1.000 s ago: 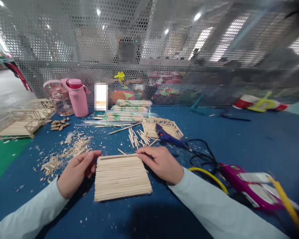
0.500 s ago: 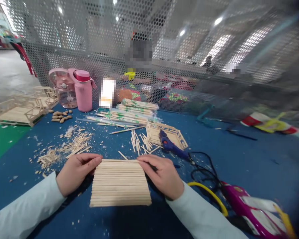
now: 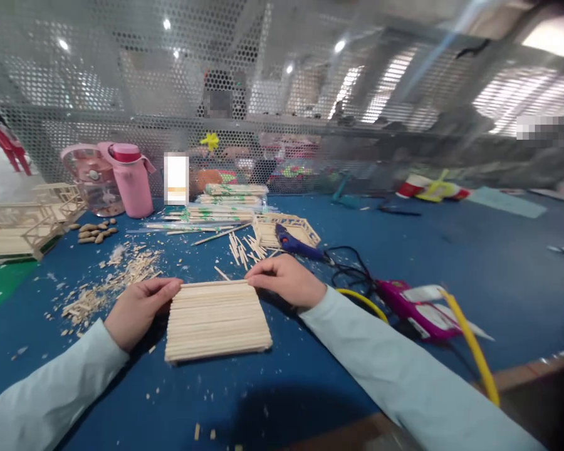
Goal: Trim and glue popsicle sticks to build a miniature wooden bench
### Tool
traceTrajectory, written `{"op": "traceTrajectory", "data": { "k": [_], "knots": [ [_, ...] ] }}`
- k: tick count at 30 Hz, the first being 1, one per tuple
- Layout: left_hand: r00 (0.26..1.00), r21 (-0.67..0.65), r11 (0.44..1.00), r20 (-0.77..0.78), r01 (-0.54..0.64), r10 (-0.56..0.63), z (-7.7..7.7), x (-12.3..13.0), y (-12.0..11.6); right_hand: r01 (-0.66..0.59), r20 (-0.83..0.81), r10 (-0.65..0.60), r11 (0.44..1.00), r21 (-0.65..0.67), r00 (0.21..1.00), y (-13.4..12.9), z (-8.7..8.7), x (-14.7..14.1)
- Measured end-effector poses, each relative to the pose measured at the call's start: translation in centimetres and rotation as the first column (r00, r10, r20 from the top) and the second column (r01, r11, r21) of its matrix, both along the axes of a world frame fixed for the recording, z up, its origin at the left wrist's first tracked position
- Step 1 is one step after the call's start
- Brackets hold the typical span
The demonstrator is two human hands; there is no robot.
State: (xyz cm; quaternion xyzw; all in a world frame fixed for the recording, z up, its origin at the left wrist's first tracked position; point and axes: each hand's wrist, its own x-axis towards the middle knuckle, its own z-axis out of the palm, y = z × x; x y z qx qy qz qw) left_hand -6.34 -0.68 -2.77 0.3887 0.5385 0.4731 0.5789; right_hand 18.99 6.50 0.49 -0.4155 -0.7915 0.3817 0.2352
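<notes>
A flat panel of pale wooden sticks [image 3: 216, 321], laid side by side, lies in front of me on the blue table. My left hand [image 3: 135, 310] pinches its far left corner between thumb and fingers. At the far right corner, my right hand [image 3: 289, 280] has its fingertips closed on the end of the outermost stick. Whether that stick is glued to the others, I cannot tell. Just beyond the panel are short cut sticks [image 3: 239, 249] and a blue glue gun [image 3: 301, 246], whose nozzle end rests over a small stick-built frame [image 3: 267, 233].
Wood scraps [image 3: 91, 299] and peanuts [image 3: 94, 233] lie at left, near stick-built models [image 3: 26, 235]. A pink bottle [image 3: 134, 188], a clear jug [image 3: 98, 194] and bagged sticks [image 3: 225, 213] stand or lie before the perforated metal screen [image 3: 178, 94]. A magenta tool [image 3: 418, 313] lies right.
The view has swung to the right, so things appear further left, and more of the table's right side shows. Both hands keep their hold on the panel's far corners.
</notes>
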Motion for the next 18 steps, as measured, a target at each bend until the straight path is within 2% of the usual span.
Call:
{"op": "traceTrajectory", "data": {
  "k": [4,7,10,15,18],
  "knots": [
    [1.000,-0.017,1.000,0.019,0.012,-0.012,0.1,-0.1,-0.1,0.018,-0.113,-0.034,0.989,-0.144,0.993,0.1,-0.6,-0.3],
    [0.999,-0.019,1.000,0.034,-0.020,0.020,0.3,0.1,-0.3,0.050,-0.183,-0.085,0.980,-0.192,0.979,-0.1,-1.0,-0.6],
    [0.999,-0.013,0.999,0.008,-0.052,0.052,0.6,0.3,-0.4,0.038,-0.196,-0.070,0.986,-0.163,0.978,-0.4,-1.0,-0.8],
    [0.996,-0.011,0.996,-0.035,-0.085,0.085,0.9,0.4,-0.6,0.034,-0.148,-0.036,0.999,-0.015,0.988,-0.8,-0.7,-0.6],
    [0.996,-0.002,0.997,-0.060,-0.073,0.072,1.1,0.4,-0.7,0.026,-0.151,-0.034,0.998,-0.059,0.988,-0.9,-0.9,-0.7]
  ]
}}
